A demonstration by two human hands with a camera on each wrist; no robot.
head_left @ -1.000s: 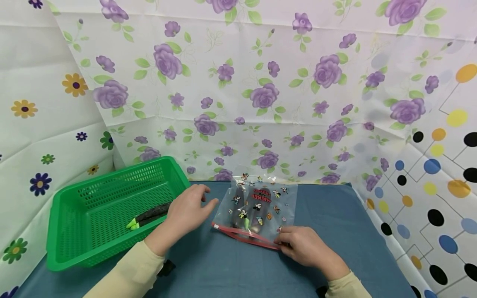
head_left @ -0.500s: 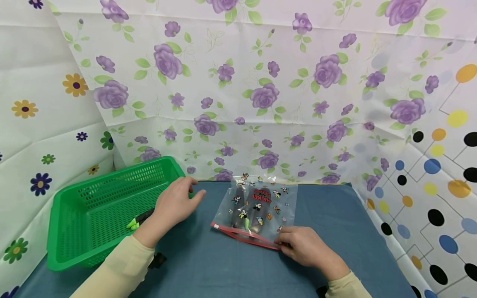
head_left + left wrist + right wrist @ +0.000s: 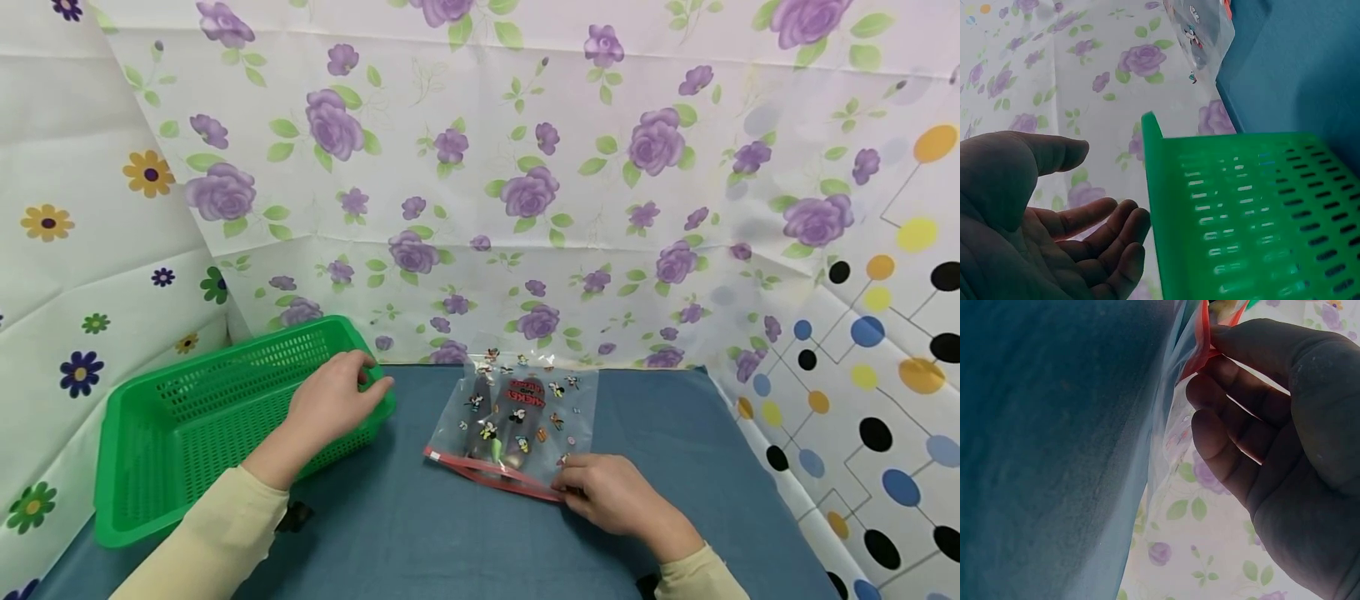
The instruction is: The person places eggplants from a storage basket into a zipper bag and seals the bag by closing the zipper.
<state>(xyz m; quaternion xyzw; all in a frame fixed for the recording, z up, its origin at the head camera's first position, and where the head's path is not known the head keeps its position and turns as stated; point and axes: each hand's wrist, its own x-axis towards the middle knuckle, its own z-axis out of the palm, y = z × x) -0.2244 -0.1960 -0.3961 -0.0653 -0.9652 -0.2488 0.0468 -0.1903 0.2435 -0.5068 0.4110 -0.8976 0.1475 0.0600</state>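
Above right end of basket (image 3: pixel 225 360), left hand (image 3: pixel 330 404): fingers loosely bent, thumb spread well away from them, holding nothing, palm bare in left wrist view. Fingertips just beside rim in that view; can't tell if touching. At near right corner of bag (image 3: pixel 573 425), right hand (image 3: pixel 611 496): thumb and index pinched together on red zip (image 3: pixel 491 478), no gap between them except plastic, remaining fingers bent alongside. Bag lying flat on blue cloth (image 3: pixel 450 542), just right of basket, not touching it. Clear plastic, cartoon prints, red lettering (image 3: pixel 527 392) upside down from wearer's side. Zip along near edge, white slider (image 3: pixel 432 455) at left end; can't tell if sealed. Inside bag, long dark shapes (image 3: pixel 522 400) side by side, green tip (image 3: pixel 497 450) toward zip, rest unclear through plastic. Basket green, slotted, set at a slant; part of inside hidden behind left hand and arm. Pale sleeves (image 3: pixel 202 533) on both arms, black piece (image 3: pixel 294 517) below left wrist. Behind, rose curtain (image 3: pixel 450 167); daisy sheet (image 3: pixel 82 267) at left, dotted sheet (image 3: pixel 862 400) at right.
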